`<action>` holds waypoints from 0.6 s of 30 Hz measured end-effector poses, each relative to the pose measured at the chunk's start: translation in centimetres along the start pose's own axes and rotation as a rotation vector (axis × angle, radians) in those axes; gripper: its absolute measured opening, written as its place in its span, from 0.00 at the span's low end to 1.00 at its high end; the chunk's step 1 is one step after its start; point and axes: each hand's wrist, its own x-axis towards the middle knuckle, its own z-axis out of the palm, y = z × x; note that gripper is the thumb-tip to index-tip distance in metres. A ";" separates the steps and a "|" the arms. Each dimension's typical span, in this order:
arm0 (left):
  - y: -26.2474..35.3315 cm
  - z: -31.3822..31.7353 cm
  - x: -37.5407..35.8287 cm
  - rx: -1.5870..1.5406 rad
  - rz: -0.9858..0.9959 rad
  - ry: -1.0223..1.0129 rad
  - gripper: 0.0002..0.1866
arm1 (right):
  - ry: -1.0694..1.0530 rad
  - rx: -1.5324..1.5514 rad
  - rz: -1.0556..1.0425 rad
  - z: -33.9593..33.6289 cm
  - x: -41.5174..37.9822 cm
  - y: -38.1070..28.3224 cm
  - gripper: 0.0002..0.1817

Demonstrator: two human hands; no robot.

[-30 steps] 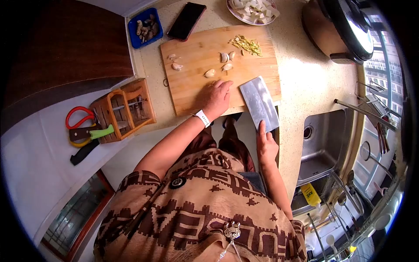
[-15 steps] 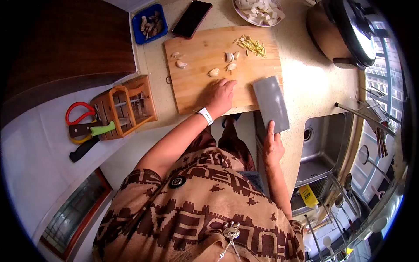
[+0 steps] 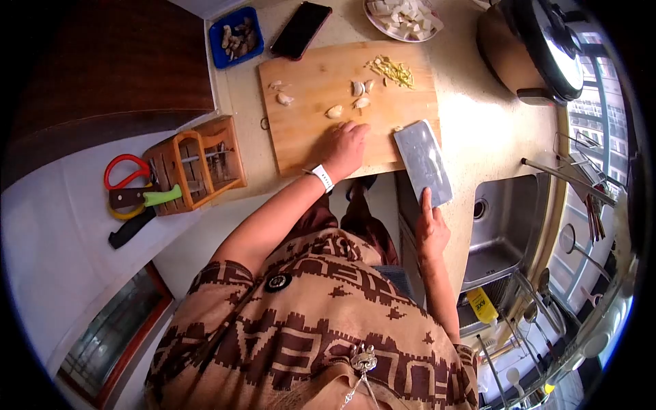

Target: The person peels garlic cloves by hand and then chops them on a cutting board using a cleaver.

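My right hand (image 3: 432,236) grips a cleaver (image 3: 424,162), index finger laid along its broad grey blade. The blade's far end is over the right edge of the wooden cutting board (image 3: 301,140), with a small pale piece at its corner. On the board's near half rests my left hand (image 3: 347,147), fingers curled together; whether anything is under them is hidden. Just beyond those fingers lies a garlic clove (image 3: 334,111). Several more cloves (image 3: 361,102) sit farther back, beside a heap of thin yellowish shreds (image 3: 391,71). Garlic (image 3: 284,99) also lies at the left.
Behind the board are a blue tray (image 3: 236,37) of brownish pieces, a phone (image 3: 301,31) and a plate (image 3: 410,37) of white cubes. A cooker (image 3: 529,55) stands back right, above a steel sink (image 3: 502,239). Left is a wooden rack (image 3: 198,164) with scissors and knives.
The cleaver has turned slightly, so its blade face catches the light differently and a pale piece shows at its far corner. My left hand stays nearly in place.
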 end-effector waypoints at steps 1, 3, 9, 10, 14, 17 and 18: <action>-0.3 0.3 0.2 -0.014 0.002 0.018 0.17 | 0.003 0.000 0.022 0.0 -0.1 -0.1 0.37; 0.3 -0.4 0.2 0.021 0.007 0.017 0.16 | 0.044 0.032 0.017 -0.2 0.1 -0.5 0.37; -0.2 -0.8 0.1 -0.204 -0.100 -0.028 0.17 | -0.003 0.052 -0.032 0.2 1.2 -1.1 0.38; -0.2 -1.3 -0.4 -0.198 -0.110 -0.027 0.17 | 0.037 0.116 -0.027 0.1 1.0 -1.3 0.39; -2.0 -3.5 -0.7 -0.016 -0.108 0.142 0.16 | 0.037 0.185 -0.094 -0.8 2.3 -2.1 0.40; -2.1 -4.8 -0.5 0.096 -0.100 0.248 0.17 | 0.007 0.206 -0.117 -1.1 3.1 -2.7 0.41; -2.1 -5.5 -0.2 0.100 -0.106 0.256 0.17 | -0.005 0.229 -0.130 -1.4 3.5 -3.1 0.41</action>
